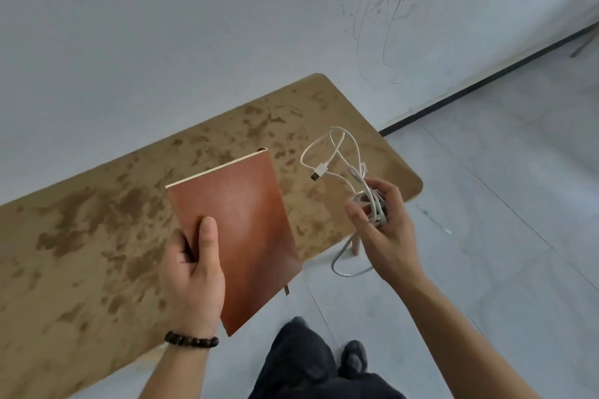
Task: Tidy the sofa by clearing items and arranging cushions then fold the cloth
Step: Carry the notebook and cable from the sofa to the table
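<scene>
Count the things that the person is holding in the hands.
2. A brown notebook is in the left hand, over the wooden table. A coiled white cable is in the right hand. Something more may be hidden inside that grip.

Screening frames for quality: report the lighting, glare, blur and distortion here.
Head view: soft, even light, shadows faint; head view: no harsh glare, only a mild sheen on the brown notebook; head view: the white cable and its USB plug read fairly sharp, little motion blur; head view: wide-angle stretch toward the edges, the table and black baseboard running slanted.
</scene>
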`<state>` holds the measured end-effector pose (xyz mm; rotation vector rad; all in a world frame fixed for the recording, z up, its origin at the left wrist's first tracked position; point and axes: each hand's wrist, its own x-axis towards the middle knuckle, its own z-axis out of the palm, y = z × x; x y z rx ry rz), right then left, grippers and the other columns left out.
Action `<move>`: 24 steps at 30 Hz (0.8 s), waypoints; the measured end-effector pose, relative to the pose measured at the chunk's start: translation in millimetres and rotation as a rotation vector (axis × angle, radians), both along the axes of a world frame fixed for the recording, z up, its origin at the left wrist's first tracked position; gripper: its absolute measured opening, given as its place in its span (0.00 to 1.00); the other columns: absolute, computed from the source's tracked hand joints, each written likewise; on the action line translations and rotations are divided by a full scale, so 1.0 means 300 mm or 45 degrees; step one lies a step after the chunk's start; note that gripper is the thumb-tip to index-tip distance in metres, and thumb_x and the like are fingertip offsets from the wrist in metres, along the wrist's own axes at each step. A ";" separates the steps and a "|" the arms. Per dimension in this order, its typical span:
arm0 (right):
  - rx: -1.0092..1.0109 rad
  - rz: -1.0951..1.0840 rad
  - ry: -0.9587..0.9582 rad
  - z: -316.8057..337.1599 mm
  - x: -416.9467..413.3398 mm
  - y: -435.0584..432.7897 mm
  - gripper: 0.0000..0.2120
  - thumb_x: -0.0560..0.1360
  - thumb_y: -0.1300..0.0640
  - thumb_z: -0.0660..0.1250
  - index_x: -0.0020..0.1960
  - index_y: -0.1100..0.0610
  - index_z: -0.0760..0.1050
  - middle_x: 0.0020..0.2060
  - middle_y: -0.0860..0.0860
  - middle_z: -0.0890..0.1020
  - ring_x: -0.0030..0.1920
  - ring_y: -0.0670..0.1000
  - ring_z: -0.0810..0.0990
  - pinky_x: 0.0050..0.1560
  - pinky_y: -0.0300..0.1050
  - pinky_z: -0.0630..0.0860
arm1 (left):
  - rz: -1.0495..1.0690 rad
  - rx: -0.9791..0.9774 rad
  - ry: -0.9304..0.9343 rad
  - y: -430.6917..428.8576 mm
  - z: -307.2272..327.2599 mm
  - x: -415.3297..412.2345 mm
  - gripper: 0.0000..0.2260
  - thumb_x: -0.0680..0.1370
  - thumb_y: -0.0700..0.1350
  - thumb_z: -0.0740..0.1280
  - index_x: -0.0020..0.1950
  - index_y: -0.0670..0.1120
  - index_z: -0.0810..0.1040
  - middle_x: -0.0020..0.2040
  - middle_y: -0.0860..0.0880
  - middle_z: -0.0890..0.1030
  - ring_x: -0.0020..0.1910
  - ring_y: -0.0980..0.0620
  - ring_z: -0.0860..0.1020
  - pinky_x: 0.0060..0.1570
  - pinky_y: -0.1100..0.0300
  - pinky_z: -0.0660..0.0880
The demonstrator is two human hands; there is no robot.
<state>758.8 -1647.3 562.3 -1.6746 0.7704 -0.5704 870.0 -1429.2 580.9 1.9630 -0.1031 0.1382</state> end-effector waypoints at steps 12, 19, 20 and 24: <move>-0.090 0.108 0.374 -0.201 0.712 -0.501 0.23 0.72 0.39 0.70 0.64 0.39 0.68 0.55 0.47 0.78 0.48 0.45 0.80 0.50 0.44 0.78 | 0.055 -0.091 0.493 -0.556 -0.313 0.757 0.14 0.77 0.59 0.64 0.40 0.49 0.74 0.37 0.52 0.79 0.37 0.55 0.77 0.37 0.59 0.71; -0.153 0.236 0.620 -0.360 1.108 -0.750 0.28 0.74 0.41 0.70 0.70 0.44 0.65 0.61 0.47 0.72 0.55 0.45 0.75 0.53 0.43 0.71 | 0.085 -0.043 0.725 -0.848 -0.511 1.119 0.21 0.76 0.60 0.66 0.45 0.40 0.75 0.36 0.49 0.76 0.35 0.53 0.75 0.34 0.61 0.69; -0.176 0.260 0.639 -0.381 1.163 -0.778 0.28 0.74 0.41 0.69 0.71 0.45 0.65 0.61 0.48 0.72 0.55 0.46 0.75 0.53 0.42 0.69 | 0.089 -0.037 0.733 -0.884 -0.538 1.158 0.20 0.76 0.60 0.66 0.43 0.42 0.74 0.36 0.50 0.76 0.35 0.52 0.74 0.34 0.60 0.68; -0.221 0.350 0.618 -0.460 1.360 -0.864 0.30 0.76 0.41 0.66 0.74 0.50 0.63 0.66 0.51 0.71 0.62 0.50 0.74 0.60 0.46 0.71 | 0.109 -0.008 0.775 -0.994 -0.629 1.300 0.20 0.75 0.61 0.67 0.39 0.45 0.73 0.36 0.50 0.76 0.36 0.51 0.75 0.43 0.56 0.73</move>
